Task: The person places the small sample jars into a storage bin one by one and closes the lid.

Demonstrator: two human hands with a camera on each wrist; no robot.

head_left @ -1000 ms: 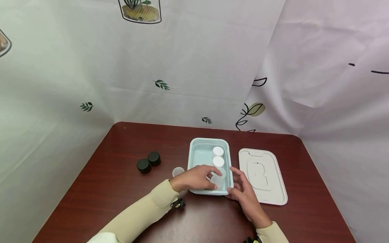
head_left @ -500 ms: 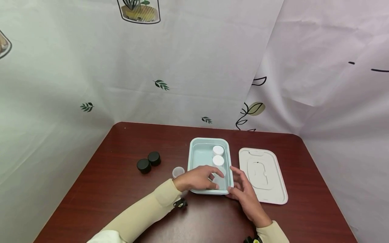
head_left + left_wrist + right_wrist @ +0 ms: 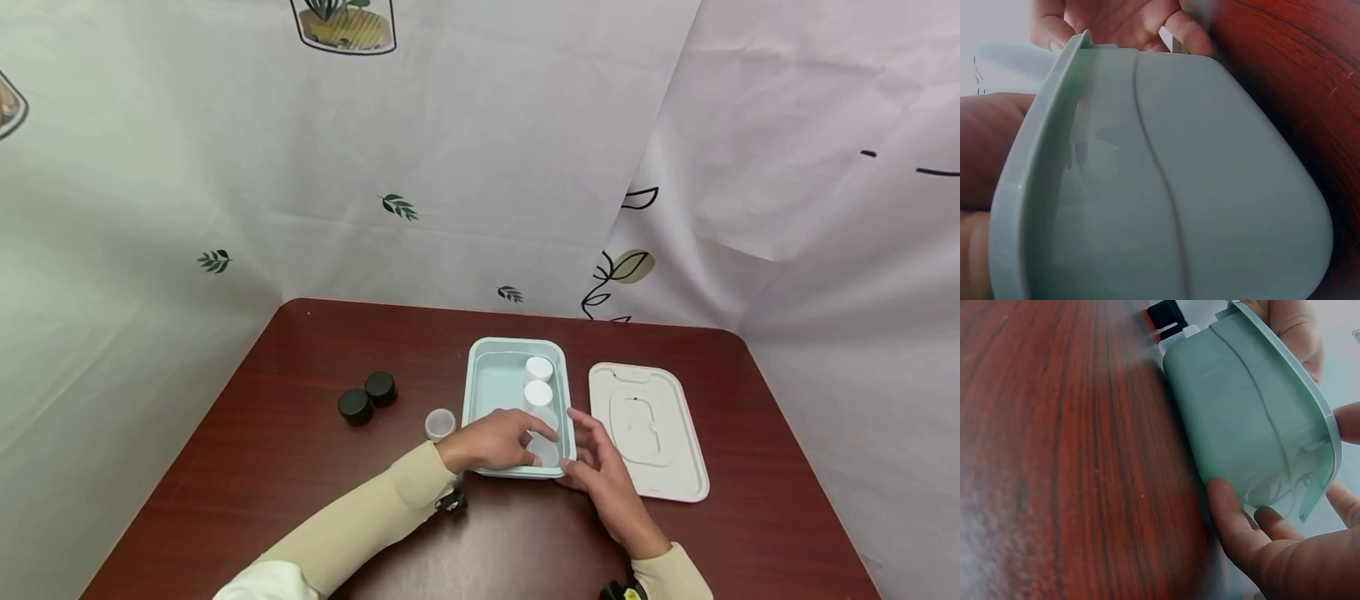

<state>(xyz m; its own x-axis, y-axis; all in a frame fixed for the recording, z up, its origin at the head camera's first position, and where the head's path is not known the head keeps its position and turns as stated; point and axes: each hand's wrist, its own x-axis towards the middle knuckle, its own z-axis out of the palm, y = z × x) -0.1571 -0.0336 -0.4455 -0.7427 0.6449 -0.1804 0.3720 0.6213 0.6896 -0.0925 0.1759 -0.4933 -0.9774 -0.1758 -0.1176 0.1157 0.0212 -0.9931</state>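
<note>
left hand (image 3: 495, 439): thumb and index partly spread over the translucent cup (image 3: 546, 453); can't tell if they pinch it. cup is right under that grip, inside the box (image 3: 497, 379). box long axis runs away from the person; white-capped cups (image 3: 537, 393) line up beyond the grip. left is nearer the cup; right hand (image 3: 603, 475) holds box corner from outside.

Seeing dark red-brown wood-grain surface (image 3: 285, 467) with rounded far corners. Catches a soft sheen toward the front. Backs onto creased whitish cloth walls (image 3: 495, 150), wrapping left and right too. Shows printed green leaf sprigs (image 3: 399, 207), a plant-in-jar print (image 3: 347, 31) at top, a line-drawn plant (image 3: 632, 267) right of centre. Tints greenish left, pinkish right.
</note>
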